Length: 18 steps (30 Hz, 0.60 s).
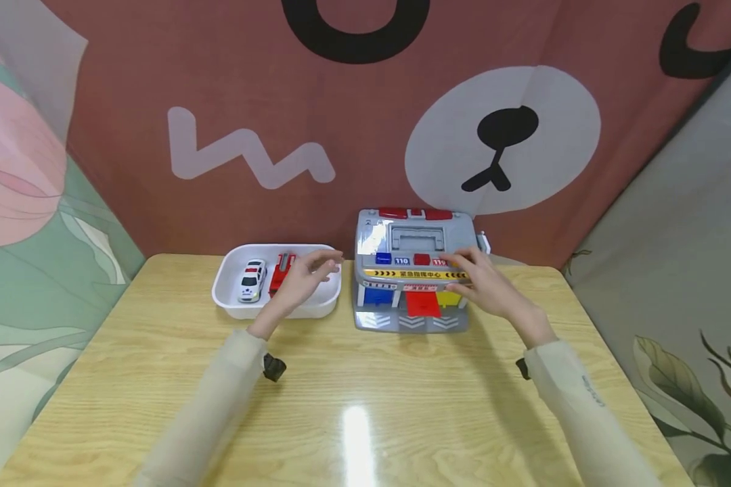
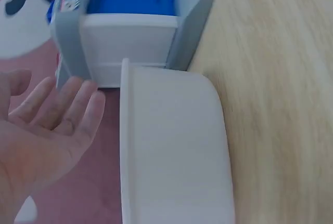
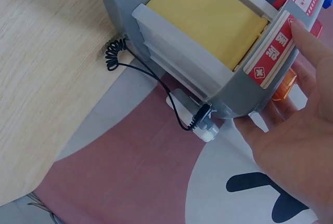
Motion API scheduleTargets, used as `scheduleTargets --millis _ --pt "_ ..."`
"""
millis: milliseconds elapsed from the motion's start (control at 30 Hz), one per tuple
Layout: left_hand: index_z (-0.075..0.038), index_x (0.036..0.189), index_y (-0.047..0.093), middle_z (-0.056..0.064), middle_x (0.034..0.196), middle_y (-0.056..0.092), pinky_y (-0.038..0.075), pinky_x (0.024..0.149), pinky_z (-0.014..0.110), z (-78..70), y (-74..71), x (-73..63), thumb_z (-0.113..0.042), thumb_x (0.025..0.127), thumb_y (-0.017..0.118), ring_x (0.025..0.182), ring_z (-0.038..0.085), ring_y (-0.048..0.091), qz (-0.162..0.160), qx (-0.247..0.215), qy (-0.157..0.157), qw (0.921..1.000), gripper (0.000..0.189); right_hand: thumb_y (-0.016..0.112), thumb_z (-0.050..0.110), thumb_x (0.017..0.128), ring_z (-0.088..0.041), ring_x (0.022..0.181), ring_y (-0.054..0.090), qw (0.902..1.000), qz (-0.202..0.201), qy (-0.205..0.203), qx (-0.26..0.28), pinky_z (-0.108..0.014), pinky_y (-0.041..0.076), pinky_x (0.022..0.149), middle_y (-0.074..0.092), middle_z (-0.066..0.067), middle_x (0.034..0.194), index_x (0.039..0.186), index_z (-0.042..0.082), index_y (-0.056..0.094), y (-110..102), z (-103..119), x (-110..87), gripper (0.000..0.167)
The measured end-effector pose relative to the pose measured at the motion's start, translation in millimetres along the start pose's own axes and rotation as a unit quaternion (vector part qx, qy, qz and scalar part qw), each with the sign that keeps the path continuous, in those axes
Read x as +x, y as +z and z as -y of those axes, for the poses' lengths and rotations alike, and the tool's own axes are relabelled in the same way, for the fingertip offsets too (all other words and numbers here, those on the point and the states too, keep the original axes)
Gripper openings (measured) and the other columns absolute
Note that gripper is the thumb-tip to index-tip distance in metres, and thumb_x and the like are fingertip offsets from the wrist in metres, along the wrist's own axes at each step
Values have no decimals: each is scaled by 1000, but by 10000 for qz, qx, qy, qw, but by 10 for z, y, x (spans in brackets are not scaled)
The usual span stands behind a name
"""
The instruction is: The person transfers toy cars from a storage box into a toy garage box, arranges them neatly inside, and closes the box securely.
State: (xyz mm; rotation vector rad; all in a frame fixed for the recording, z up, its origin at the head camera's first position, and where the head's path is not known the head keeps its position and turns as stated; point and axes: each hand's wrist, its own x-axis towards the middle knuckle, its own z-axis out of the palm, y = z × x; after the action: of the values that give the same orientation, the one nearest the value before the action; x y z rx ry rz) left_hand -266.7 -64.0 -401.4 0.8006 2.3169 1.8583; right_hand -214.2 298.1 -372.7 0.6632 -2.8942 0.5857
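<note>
Left of the loosely hovering left hand (image 1: pixel 303 279), a white car (image 1: pixel 252 280) is lying in a white tray (image 1: pixel 307 310). Between the parted hands a toy station (image 1: pixel 396 274) is standing, the right hand (image 1: pixel 493 284) touching it, fingers relaxed; only its wrist view is showing a coiled cord (image 3: pixel 112 55).

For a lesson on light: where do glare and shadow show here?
Head view: a white glare streak on the table, shine atop the toy, a soft shadow beside the right sleeve; left wrist and right wrist views: no such streak.

Glossy plastic toy garage (image 1: pixel 417 274), shiny wood-grain tabletop (image 1: pixel 414 399)
</note>
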Motion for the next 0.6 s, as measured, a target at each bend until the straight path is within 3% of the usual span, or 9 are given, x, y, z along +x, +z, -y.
scheduleTargets --millis 100,333,467,600 --pt "12 128 52 30 120 59 50 87 55 73 -95 4 -7 101 50 105 46 59 -10 -492 -285 9984 33 74 19 87 -30 112 41 9999 -9 -38 94 -44 53 85 40 -17 128 142 10 47 -3 -11 -6 63" --pt "12 133 47 33 118 58 53 85 47 181 -333 6 -12 103 47 103 46 60 8 -740 -950 9927 39 75 14 85 -29 113 40 9995 -4 -24 304 -43 54 83 41 -15 128 142 11 48 -6 -37 -12 64" --pt "14 131 46 29 104 62 58 74 39 227 -504 0 -9 102 47 82 32 67 -305 -614 -1456 9870 37 75 15 86 -30 114 40 9995 29 -14 300 -44 54 85 40 -16 130 143 11 47 -1 -26 -1 64" --pt "13 129 48 20 94 61 57 61 31 277 -662 -1 -11 101 49 62 13 62 -755 -163 -1940 9779 36 74 16 86 -31 116 39 9997 44 42 249 -45 53 86 39 -18 131 143 11 47 -3 -12 5 64"
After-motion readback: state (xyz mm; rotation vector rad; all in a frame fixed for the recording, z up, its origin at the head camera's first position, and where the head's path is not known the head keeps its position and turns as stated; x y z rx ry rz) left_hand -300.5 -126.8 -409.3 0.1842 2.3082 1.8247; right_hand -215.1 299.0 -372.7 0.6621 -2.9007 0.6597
